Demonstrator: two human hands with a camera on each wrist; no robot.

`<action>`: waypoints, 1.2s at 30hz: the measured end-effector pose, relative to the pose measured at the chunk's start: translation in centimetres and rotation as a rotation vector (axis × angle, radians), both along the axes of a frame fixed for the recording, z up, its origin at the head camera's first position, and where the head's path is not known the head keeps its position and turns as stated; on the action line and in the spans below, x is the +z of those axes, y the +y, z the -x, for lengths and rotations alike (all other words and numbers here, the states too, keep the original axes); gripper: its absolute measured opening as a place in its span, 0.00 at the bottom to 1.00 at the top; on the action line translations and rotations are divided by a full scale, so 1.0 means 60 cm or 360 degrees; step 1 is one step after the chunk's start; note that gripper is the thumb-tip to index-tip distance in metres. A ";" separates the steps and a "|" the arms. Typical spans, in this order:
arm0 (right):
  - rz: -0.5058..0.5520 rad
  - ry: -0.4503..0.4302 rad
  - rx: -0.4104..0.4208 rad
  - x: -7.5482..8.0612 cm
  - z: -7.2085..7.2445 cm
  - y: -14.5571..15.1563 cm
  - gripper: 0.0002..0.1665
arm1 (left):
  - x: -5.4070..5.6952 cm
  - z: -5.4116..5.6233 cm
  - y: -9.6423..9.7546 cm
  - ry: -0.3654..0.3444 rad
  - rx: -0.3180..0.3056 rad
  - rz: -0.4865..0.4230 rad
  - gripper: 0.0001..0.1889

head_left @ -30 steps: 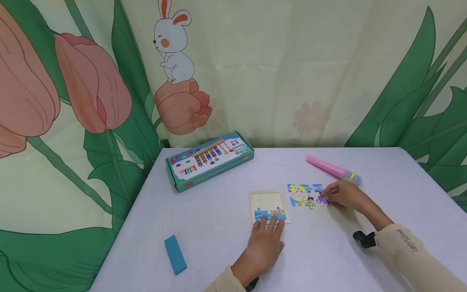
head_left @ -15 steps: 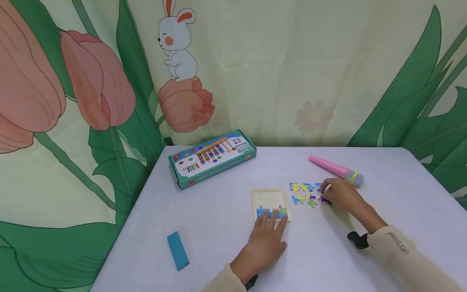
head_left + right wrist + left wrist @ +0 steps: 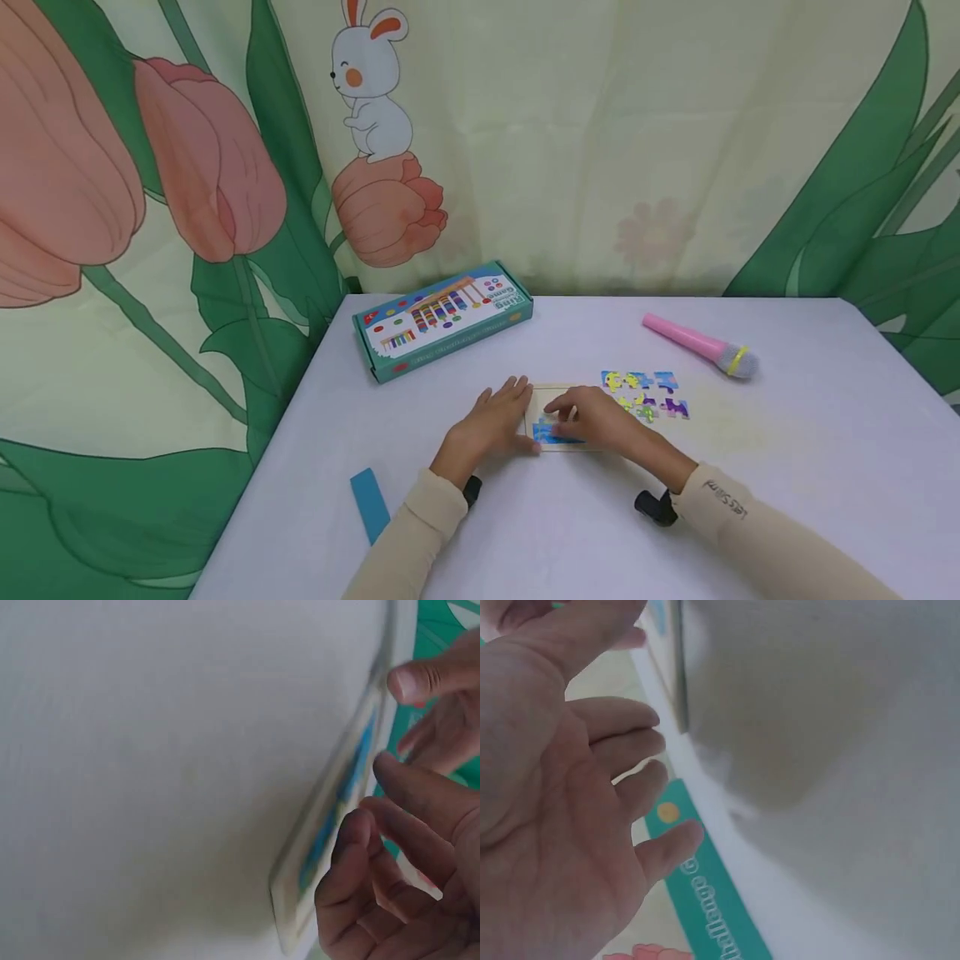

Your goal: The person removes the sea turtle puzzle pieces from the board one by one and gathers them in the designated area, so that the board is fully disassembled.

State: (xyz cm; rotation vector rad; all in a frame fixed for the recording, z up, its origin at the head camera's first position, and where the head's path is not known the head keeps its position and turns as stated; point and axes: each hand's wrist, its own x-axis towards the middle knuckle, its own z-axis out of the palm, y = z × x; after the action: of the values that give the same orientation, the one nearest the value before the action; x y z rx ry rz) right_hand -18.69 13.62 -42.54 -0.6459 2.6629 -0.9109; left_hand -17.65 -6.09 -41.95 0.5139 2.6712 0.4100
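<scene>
A small square wooden puzzle tray [image 3: 551, 387] lies on the white table, with blue puzzle pieces [image 3: 543, 432] along its near side. My left hand [image 3: 487, 429] is at the tray's left side, fingers extended and thumb tip by the near corner. Over the tray's right half, my right hand [image 3: 603, 421] has its fingers bent and hides part of the pieces. In the right wrist view, nothing shows between its fingertips [image 3: 352, 825], which are close to the tray [image 3: 285, 904]. Loose jigsaw pieces [image 3: 666, 382] lie in two rows just right of the tray, partly covered by this hand.
A green game box [image 3: 446, 321] lies at the back left. A pink toy microphone [image 3: 697, 343] is at the back right. A blue block [image 3: 370, 504] sits at the front left, partly behind the left sleeve. A printed curtain [image 3: 525, 150] hangs behind the table.
My right hand has moved left from the loose pieces to over the tray. My left hand has shifted from the tray's near edge to its left side. The view has shifted slightly.
</scene>
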 end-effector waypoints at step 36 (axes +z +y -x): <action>0.0401 -0.0168 -0.0067 -0.005 -0.002 0.014 0.09 | -0.015 0.012 -0.003 -0.0072 0.0024 -0.0029 0.49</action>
State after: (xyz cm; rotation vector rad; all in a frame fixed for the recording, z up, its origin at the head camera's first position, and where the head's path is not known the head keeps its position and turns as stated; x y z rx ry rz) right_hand -18.54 14.45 -42.84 -0.5782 2.4995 -1.2690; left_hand -18.37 -6.26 -42.85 0.4844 2.6314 0.4457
